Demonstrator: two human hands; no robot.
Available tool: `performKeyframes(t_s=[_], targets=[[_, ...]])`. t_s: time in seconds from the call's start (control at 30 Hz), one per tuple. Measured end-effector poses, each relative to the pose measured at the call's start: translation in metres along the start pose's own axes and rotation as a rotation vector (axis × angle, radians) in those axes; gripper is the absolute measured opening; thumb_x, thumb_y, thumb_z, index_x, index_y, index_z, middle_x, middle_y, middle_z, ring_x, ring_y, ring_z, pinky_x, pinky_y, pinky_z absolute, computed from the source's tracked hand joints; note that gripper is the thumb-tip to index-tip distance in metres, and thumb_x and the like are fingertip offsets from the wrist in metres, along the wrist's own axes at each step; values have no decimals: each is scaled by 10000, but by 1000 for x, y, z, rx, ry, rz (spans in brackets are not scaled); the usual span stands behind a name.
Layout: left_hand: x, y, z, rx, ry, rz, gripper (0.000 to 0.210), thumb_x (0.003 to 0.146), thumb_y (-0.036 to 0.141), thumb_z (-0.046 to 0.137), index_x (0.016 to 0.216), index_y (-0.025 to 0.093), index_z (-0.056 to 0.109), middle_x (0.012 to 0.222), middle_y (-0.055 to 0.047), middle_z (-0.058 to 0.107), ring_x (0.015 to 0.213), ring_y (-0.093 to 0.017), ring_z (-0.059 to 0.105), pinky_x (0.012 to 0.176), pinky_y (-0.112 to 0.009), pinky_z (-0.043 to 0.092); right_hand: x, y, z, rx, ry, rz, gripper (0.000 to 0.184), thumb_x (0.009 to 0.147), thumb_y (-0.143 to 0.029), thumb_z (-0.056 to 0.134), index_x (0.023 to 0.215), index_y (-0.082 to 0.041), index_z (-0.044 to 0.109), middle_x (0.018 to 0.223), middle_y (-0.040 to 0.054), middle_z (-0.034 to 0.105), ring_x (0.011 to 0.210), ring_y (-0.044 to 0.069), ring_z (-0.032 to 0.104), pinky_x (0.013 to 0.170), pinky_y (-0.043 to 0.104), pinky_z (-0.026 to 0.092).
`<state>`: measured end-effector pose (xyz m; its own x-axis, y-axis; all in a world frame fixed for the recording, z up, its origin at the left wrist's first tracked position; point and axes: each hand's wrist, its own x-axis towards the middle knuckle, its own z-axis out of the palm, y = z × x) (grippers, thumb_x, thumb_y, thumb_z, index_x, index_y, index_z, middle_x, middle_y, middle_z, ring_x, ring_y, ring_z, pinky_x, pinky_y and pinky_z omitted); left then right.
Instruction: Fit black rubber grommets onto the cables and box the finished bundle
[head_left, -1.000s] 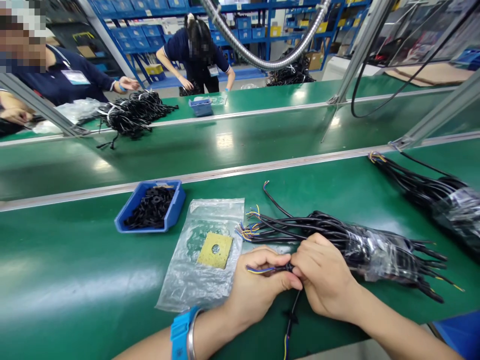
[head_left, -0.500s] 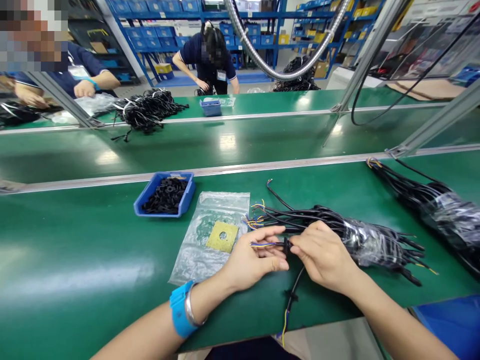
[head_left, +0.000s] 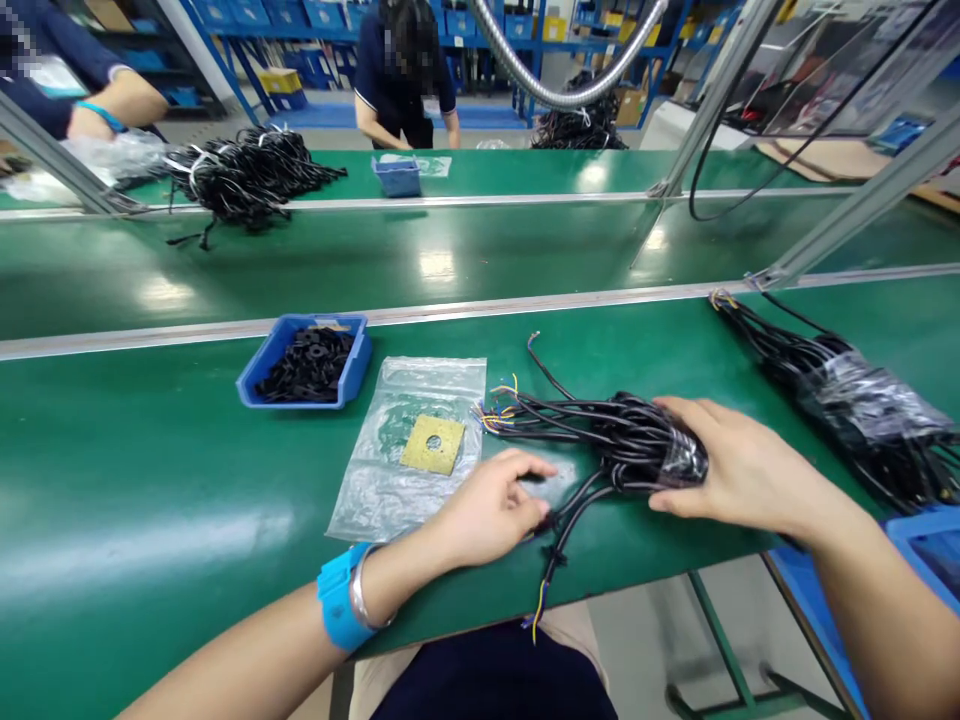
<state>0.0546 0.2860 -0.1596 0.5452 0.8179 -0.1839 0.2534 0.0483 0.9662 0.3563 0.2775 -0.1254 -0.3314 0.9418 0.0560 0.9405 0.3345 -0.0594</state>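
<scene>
My right hand (head_left: 731, 465) is wrapped around the taped middle of a bundle of black cables (head_left: 637, 430), thumb below and fingers over the top. Bare yellow, blue and brown wire ends fan out on the bundle's left side. Two cables bend toward me, and one carries a black grommet (head_left: 555, 555) just above its coloured wire ends. Near those cables is my left hand (head_left: 499, 505), index finger and thumb apart, other fingers curled. The thumb tip lies close to a dark cable end, partly hidden. Left of it lies a clear zip bag (head_left: 367, 490) with a yellow square card (head_left: 433, 445) having a round hole.
A blue bin (head_left: 247, 390) of small black parts stands at the left. Another taped cable bundle (head_left: 862, 390) lies at the right. Metal posts rise behind the green table (head_left: 150, 480). Two people work across the bench, near a black cable pile (head_left: 240, 175).
My right hand has left the grommet on the cable and moved right onto the bundle. The bundle has turned, and a second cable now bends toward me. The view has shifted slightly.
</scene>
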Motion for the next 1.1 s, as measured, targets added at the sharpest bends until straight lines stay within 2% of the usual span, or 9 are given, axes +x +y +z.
performKeyframes(t_s=[0.1, 0.23, 0.33, 0.4, 0.43, 0.6, 0.73, 0.93, 1.1], targets=[[-11, 4, -2, 213, -81, 175, 315, 779, 100, 506, 994, 206, 710, 858, -46, 677, 617, -132, 603, 557, -220, 478, -16, -15, 0, -21, 78, -1, 881, 633, -635, 696, 1313, -146, 421, 1104, 172, 602, 856, 337, 630, 706, 434, 519], [-23, 9, -4, 383, -95, 288, 438, 796, 65, 464, 1162, 222, 648, 1007, -74, 692, 932, -216, 632, 836, -334, 509, -18, -34, -10, -50, 207, -60, 888, 701, -717, 598, 1332, -120, 412, 1209, 199, 536, 1018, 368, 561, 790, 473, 481], [-28, 9, -3, 430, -45, 280, 494, 799, 104, 502, 1284, 184, 550, 1224, -118, 616, 1118, -256, 564, 976, -407, 452, 5, -61, -15, -1, 339, -175, 456, 882, -474, 538, 1164, -114, 545, 1051, 145, 601, 938, 269, 552, 811, 407, 447], [-30, 8, -1, 451, -48, 268, 527, 814, 136, 509, 1341, 153, 484, 1291, -143, 575, 1174, -272, 530, 1015, -437, 422, 26, -85, -12, -66, 315, -254, 155, 900, -286, 538, 901, -152, 617, 793, 84, 606, 763, 219, 517, 696, 361, 417], [-32, 7, -1, 455, -54, 265, 545, 820, 152, 512, 1362, 136, 453, 1310, -155, 560, 1192, -280, 519, 1024, -446, 415, 35, -96, -8, -146, 275, -269, 118, 873, -234, 568, 785, -165, 607, 700, 70, 572, 720, 221, 491, 644, 355, 386], [-40, 4, -5, 434, -59, 248, 570, 808, 224, 566, 1355, 113, 449, 1353, -182, 515, 1248, -303, 473, 1053, -475, 384, 62, -121, 11, -345, 197, -169, 93, 736, -100, 651, 744, -154, 577, 711, 89, 556, 726, 245, 468, 601, 351, 322], [-42, 1, -13, 403, -62, 219, 580, 778, 223, 595, 1334, 119, 468, 1360, -179, 505, 1263, -302, 455, 1064, -477, 371, 62, -116, 13, -229, 225, -166, 160, 740, -167, 662, 710, -187, 506, 694, 44, 539, 699, 215, 480, 621, 327, 340], [-44, -3, -19, 376, -88, 202, 618, 766, 247, 612, 1347, 121, 443, 1383, -155, 477, 1280, -265, 428, 1085, -423, 355, 67, -113, 14, -232, 178, -130, 228, 755, -183, 664, 954, -152, 558, 783, 60, 614, 761, 247, 540, 639, 328, 355], [-47, -6, -20, 345, -102, 207, 640, 749, 233, 623, 1348, 113, 432, 1396, -160, 456, 1294, -272, 403, 1098, -423, 332, 70, -117, 17, 9, 325, -171, 182, 830, -350, 647, 796, -193, 562, 667, 15, 564, 655, 199, 488, 611, 305, 349]])
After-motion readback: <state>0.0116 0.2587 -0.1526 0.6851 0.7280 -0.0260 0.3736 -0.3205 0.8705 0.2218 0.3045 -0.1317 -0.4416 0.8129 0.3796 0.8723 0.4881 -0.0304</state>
